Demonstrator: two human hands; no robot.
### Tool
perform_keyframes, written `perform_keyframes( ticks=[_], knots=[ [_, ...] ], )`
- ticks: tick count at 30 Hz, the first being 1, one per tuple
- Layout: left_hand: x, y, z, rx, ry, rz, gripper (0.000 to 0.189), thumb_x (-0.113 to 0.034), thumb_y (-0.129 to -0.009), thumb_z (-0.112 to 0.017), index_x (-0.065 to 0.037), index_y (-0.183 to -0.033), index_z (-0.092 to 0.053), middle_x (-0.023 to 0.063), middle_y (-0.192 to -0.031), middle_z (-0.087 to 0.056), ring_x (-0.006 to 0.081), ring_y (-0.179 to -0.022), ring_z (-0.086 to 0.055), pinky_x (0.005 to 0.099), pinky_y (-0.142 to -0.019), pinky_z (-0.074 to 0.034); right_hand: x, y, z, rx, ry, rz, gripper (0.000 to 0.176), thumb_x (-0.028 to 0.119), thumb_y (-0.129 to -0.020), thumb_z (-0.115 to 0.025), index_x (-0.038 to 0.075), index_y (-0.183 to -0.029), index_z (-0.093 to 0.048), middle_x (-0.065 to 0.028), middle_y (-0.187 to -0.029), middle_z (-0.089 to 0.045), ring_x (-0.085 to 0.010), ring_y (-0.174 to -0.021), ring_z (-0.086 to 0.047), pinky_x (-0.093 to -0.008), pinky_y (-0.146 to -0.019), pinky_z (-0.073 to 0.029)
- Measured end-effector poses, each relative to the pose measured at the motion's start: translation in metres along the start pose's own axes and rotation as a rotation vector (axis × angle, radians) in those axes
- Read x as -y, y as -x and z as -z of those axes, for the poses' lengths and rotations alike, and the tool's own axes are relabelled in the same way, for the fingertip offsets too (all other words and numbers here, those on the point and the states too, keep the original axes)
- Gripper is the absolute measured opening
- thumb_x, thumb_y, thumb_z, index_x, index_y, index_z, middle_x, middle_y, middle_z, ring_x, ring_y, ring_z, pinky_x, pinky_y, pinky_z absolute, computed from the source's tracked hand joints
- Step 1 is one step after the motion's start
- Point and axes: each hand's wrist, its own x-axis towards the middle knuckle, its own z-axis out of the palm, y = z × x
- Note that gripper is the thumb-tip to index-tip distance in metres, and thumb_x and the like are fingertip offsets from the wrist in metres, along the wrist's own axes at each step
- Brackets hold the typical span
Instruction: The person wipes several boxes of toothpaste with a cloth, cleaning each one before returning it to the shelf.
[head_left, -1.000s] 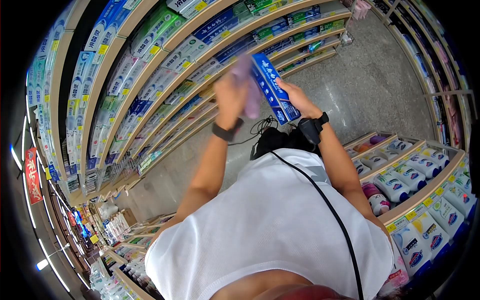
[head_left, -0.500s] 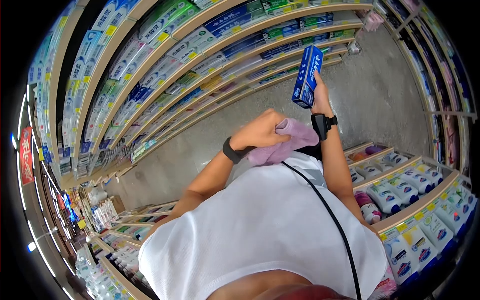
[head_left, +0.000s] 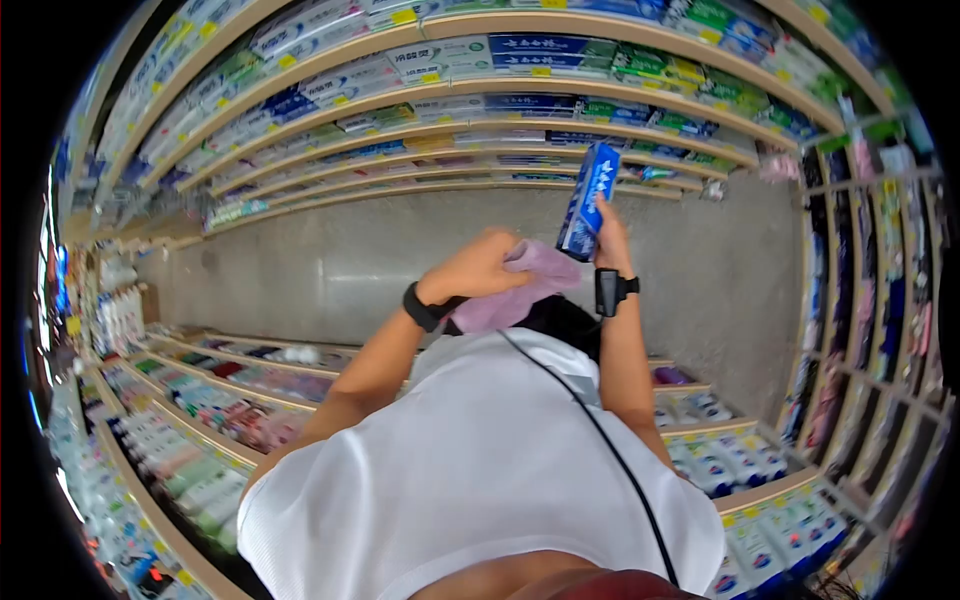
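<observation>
A folded purple cloth (head_left: 505, 300) is gripped in my left hand (head_left: 472, 268), its fingers wrapped over the top and the ends hanging down in front of my white shirt (head_left: 470, 420). Further out, my right hand (head_left: 614, 240) holds a long blue toothpaste box (head_left: 586, 208) by its side, thumb along the near face. The box stands tilted, its lower end close to the cloth in this view. White lettering shows on its blue side. Each wrist wears a black band.
Ahead, a shelf unit (head_left: 460, 80) carries rows of toothpaste boxes. Another rack of hanging goods (head_left: 850, 280) stands at the right. Behind me, lower shelves hold white bottles and pouches (head_left: 740, 465). Grey floor (head_left: 370, 240) runs between. A black cable (head_left: 600, 430) crosses my shirt.
The whole view has turned, bringing the toothpaste shelves more squarely ahead. Both hands keep their hold; the box and the cloth appear further left and the box lower.
</observation>
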Motion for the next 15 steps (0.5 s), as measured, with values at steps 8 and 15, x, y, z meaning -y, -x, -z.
perform_keyframes(
  ticks=[8, 15],
  knots=[
    [0.029, 0.042, 0.023, -0.36, 0.122, 0.218, 0.032, -0.017, -0.074, -0.075, 0.006, -0.071, -0.052, 0.0226, -0.062, -0.042, 0.0262, -0.055, -0.034, 0.04, -0.051, -0.034, 0.014, -0.088, -0.053, 0.334, 1.304, 0.532, 0.051, 0.017, -0.081, -0.078, 0.004, -0.128, -0.061, -0.0191, -0.116, -0.069, -0.0306, -0.1, -0.068, -0.0387, -0.086, -0.052],
    [0.063, 0.076, 0.028, -0.542, 0.232, 0.384, 0.035, -0.013, -0.073, -0.074, 0.005, -0.066, -0.046, 0.0207, -0.06, -0.036, 0.0209, -0.053, -0.034, 0.0402, -0.05, -0.033, 0.006, -0.191, -0.088, 0.245, 1.951, 0.786, 0.052, 0.021, -0.087, -0.069, 0.007, -0.135, -0.053, -0.0171, -0.12, -0.063, -0.0397, -0.104, -0.063, -0.0499, -0.087, -0.05]
  ],
)
